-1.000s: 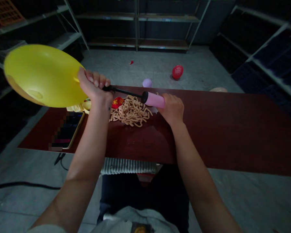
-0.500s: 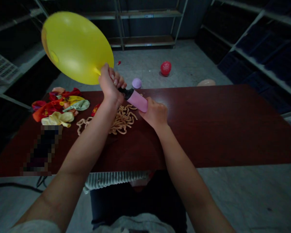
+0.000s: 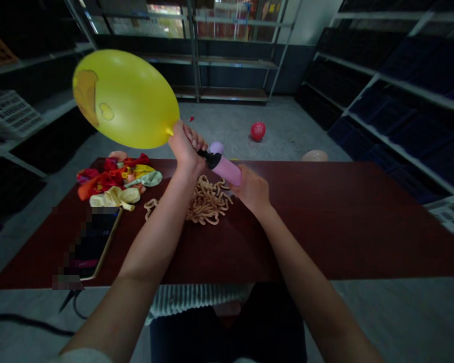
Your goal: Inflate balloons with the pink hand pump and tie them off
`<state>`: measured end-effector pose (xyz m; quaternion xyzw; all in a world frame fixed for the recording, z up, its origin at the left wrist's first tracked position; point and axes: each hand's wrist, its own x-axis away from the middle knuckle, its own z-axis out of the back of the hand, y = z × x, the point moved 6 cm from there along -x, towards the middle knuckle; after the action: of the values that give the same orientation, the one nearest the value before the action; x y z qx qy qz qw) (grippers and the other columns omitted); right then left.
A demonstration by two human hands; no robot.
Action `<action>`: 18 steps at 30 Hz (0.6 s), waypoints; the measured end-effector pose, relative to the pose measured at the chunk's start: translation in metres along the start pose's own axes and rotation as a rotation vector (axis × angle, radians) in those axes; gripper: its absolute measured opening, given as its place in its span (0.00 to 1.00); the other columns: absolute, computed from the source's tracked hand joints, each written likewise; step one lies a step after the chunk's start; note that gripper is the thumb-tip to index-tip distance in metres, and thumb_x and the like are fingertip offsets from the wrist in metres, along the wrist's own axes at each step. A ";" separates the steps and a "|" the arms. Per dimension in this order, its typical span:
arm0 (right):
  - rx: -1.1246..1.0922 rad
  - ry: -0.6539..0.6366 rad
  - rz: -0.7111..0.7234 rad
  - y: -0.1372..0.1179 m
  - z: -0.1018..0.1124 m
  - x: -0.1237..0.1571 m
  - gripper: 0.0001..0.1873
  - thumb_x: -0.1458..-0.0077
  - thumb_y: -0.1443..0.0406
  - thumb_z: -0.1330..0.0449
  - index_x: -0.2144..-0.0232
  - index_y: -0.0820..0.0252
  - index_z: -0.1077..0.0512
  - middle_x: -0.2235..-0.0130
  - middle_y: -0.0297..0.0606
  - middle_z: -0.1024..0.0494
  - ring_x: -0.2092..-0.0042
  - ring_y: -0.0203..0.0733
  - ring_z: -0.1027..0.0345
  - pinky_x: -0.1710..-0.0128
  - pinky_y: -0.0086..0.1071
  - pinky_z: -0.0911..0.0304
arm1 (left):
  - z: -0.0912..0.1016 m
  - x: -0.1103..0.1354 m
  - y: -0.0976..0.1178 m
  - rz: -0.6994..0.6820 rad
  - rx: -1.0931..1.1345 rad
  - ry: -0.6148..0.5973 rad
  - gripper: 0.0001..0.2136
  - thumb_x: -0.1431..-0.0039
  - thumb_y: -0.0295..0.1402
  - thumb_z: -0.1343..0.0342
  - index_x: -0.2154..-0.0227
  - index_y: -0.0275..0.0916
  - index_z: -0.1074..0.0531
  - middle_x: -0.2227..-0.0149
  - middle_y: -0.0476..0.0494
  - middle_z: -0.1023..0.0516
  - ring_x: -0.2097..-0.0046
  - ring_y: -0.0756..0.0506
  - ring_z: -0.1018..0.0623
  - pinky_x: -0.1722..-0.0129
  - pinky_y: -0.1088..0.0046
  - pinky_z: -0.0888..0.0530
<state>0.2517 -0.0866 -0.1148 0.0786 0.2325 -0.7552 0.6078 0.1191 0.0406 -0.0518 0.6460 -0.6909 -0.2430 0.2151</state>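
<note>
A large inflated yellow balloon (image 3: pixel 130 101) with an orange printed patch leans to the upper left. My left hand (image 3: pixel 188 146) is closed around its neck and the black nozzle end of a hand balloon pump (image 3: pixel 227 170). The pump's pink barrel slants down to the right, where my right hand (image 3: pixel 254 189) grips its near end. Under my left wrist lies a heap of tan curly strands (image 3: pixel 208 204) on the dark red table (image 3: pixel 325 217). Left of that is a pile of limp coloured balloons (image 3: pixel 117 176), mostly red, yellow and pale green.
A phone (image 3: pixel 93 242), partly blurred out, lies at the table's left front. Beyond the table, a red balloon (image 3: pixel 258 131), a purple balloon (image 3: pixel 217 147) and a pale balloon (image 3: pixel 315 155) show. Shelving (image 3: pixel 234 63) stands at the back and along both sides.
My view has tilted up, so the table and hands appear lower and more of the back shelves shows. The yellow balloon has turned, revealing more of its orange print. Both grips stay the same.
</note>
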 end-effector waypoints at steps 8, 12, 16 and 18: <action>0.108 0.080 0.176 -0.032 0.042 -0.053 0.17 0.46 0.63 0.41 0.53 0.59 0.30 0.58 0.45 0.21 0.57 0.49 0.28 0.60 0.37 0.41 | 0.013 -0.010 0.093 -0.275 0.127 0.014 0.23 0.33 0.35 0.51 0.83 0.41 0.53 0.87 0.56 0.55 0.86 0.53 0.51 0.83 0.74 0.48; 0.030 -0.034 0.257 -0.041 0.050 -0.075 0.21 0.48 0.59 0.37 0.52 0.58 0.29 0.57 0.44 0.21 0.58 0.49 0.28 0.63 0.37 0.42 | 0.029 -0.007 0.134 -0.425 0.072 0.013 0.23 0.34 0.35 0.52 0.83 0.40 0.54 0.87 0.55 0.54 0.86 0.53 0.50 0.82 0.73 0.47; -0.033 -0.287 0.335 -0.035 0.051 -0.079 0.26 0.53 0.51 0.34 0.53 0.55 0.28 0.60 0.40 0.20 0.63 0.47 0.28 0.69 0.35 0.43 | 0.034 0.001 0.156 -0.473 0.069 0.008 0.22 0.34 0.31 0.56 0.83 0.40 0.54 0.87 0.54 0.54 0.86 0.53 0.50 0.82 0.72 0.48; -0.003 -0.267 0.353 -0.029 0.061 -0.076 0.25 0.52 0.50 0.35 0.54 0.54 0.28 0.61 0.39 0.20 0.64 0.46 0.28 0.69 0.34 0.44 | 0.029 0.007 0.154 -0.439 0.106 0.018 0.21 0.33 0.29 0.59 0.83 0.40 0.53 0.87 0.55 0.55 0.86 0.53 0.51 0.82 0.72 0.48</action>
<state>0.2526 -0.0428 -0.0229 0.0166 0.1336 -0.6406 0.7560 -0.0206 0.0428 0.0202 0.7934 -0.5435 -0.2419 0.1289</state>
